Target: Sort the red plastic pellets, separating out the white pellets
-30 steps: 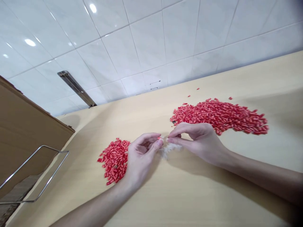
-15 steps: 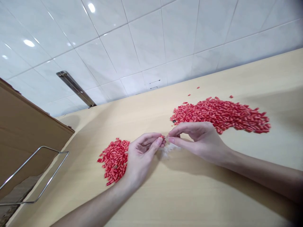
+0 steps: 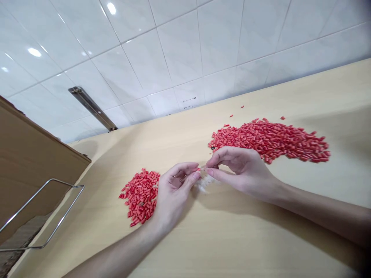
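Observation:
Between the thumb and fingers of my left hand (image 3: 178, 189) is a small red piece (image 3: 198, 169). My right hand (image 3: 243, 170) is pinched just to the right of it, and whatever its fingertips hold is too small to make out. Below the fingertips, whitish wispy scraps (image 3: 205, 182) lie on the table. A smaller pile of red tube-like pieces (image 3: 142, 193) sits left of my left hand, partly hidden by it. Behind my right hand spreads a larger pile of red pieces (image 3: 278, 139), with a small dark piece (image 3: 213, 148) at its left end.
The pale wooden table (image 3: 185, 239) meets a white tiled wall (image 3: 179, 46). A metal strip (image 3: 92, 108) leans at the wall on the left. A cardboard box (image 3: 34, 166) and a bent metal wire frame (image 3: 62, 220) stand at the left edge.
The fingers of my left hand have shifted slightly around the red piece, and less of it shows. My right hand's fingers have risen a little.

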The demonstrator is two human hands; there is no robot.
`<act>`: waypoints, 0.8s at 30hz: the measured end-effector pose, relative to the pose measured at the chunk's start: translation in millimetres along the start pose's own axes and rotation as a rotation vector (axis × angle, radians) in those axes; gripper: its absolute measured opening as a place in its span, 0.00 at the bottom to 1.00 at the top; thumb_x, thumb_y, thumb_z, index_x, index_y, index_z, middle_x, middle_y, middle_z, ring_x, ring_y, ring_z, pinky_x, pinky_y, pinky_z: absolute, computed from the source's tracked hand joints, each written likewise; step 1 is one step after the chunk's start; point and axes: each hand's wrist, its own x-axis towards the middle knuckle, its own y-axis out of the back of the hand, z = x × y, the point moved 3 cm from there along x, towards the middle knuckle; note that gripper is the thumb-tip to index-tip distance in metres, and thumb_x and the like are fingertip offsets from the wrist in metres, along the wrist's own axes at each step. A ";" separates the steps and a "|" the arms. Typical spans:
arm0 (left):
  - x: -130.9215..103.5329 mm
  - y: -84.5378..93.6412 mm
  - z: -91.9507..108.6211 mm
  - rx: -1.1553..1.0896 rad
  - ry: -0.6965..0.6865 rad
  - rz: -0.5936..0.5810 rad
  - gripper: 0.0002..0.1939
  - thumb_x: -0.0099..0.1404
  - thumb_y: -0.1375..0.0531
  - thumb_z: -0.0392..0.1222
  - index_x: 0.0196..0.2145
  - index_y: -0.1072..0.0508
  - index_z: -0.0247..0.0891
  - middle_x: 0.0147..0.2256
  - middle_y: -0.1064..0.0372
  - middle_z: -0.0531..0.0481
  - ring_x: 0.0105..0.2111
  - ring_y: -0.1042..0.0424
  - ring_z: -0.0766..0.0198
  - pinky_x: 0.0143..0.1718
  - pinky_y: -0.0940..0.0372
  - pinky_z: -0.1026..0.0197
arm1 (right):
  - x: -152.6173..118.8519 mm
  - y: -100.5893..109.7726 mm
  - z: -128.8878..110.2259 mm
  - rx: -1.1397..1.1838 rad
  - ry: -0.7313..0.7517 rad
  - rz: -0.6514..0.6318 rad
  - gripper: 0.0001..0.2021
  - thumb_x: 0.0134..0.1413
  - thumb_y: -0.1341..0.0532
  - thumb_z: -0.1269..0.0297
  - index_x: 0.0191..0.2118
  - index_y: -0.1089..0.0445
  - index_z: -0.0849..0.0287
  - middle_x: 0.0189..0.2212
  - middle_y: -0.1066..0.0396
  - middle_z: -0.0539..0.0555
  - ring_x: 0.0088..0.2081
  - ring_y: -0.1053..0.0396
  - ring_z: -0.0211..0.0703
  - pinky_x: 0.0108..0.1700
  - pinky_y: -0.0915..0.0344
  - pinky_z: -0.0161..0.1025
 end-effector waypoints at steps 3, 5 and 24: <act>0.6 -0.3 0.1 0.012 -0.015 -0.005 0.05 0.56 0.32 0.35 0.34 0.20 0.36 0.31 0.24 0.50 0.33 0.26 0.68 0.37 0.30 0.68 | 0.2 -0.5 -0.5 -0.008 -0.020 0.000 0.05 0.50 0.33 0.71 0.33 0.28 0.57 0.30 0.26 0.51 0.34 0.28 0.43 0.38 0.31 0.41; 1.0 0.4 0.4 0.040 -0.039 -0.003 0.05 0.56 0.32 0.35 0.33 0.20 0.36 0.32 0.24 0.49 0.33 0.26 0.68 0.37 0.30 0.68 | 0.5 -0.5 -1.3 -0.001 -0.029 0.010 0.06 0.49 0.31 0.70 0.32 0.28 0.57 0.30 0.26 0.51 0.34 0.28 0.43 0.38 0.31 0.41; -0.5 2.3 4.9 0.123 -0.145 0.022 0.05 0.54 0.31 0.33 0.31 0.18 0.37 0.37 0.25 0.47 0.36 0.25 0.67 0.37 0.29 0.70 | 0.3 -1.8 -0.6 0.130 -0.201 -0.001 0.11 0.40 0.27 0.71 0.29 0.29 0.59 0.27 0.28 0.49 0.33 0.29 0.40 0.36 0.33 0.37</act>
